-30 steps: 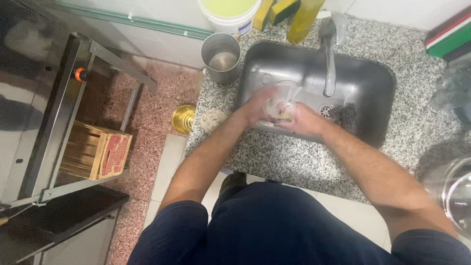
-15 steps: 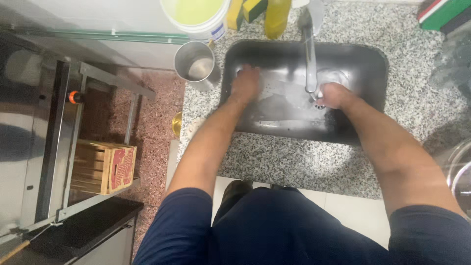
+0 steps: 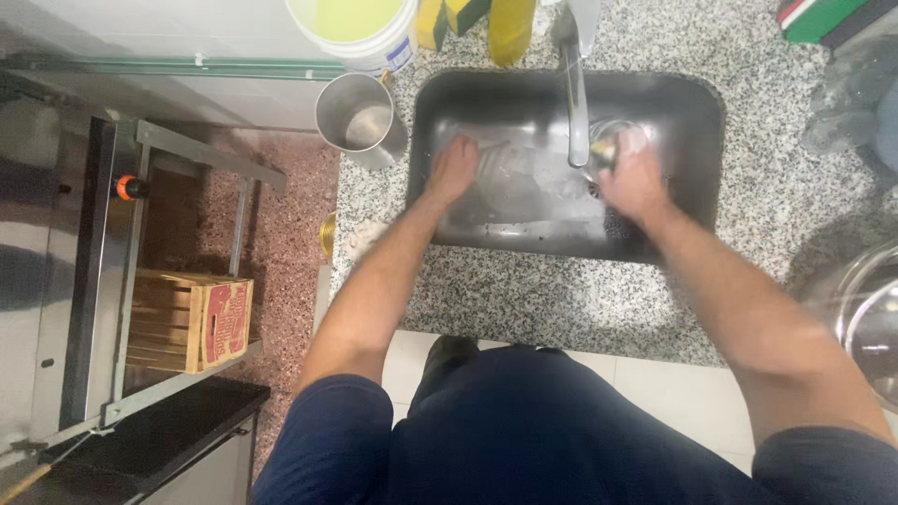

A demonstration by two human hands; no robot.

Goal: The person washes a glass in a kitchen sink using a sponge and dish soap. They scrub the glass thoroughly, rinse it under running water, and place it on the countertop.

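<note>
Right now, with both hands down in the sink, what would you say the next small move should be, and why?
Probably bring the clear item under the left hand across beneath the faucet. It lies flat on the sink floor left of the spout, while the right hand holds something small and blurred by the drain.

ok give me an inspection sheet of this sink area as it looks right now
surface: speckled granite counter around a steel sink, basin wet.
job's things: clear glass item lying in the basin; small object under the tap, too blurred to name.
clutter: metal cup, pale bucket, yellow bottles, metal bowl at the right edge.
grips: left hand rests on the glass item; right hand closed around the small object.
cables: nothing seen.
surroundings: wooden crate on a metal frame, reddish floor.
</note>
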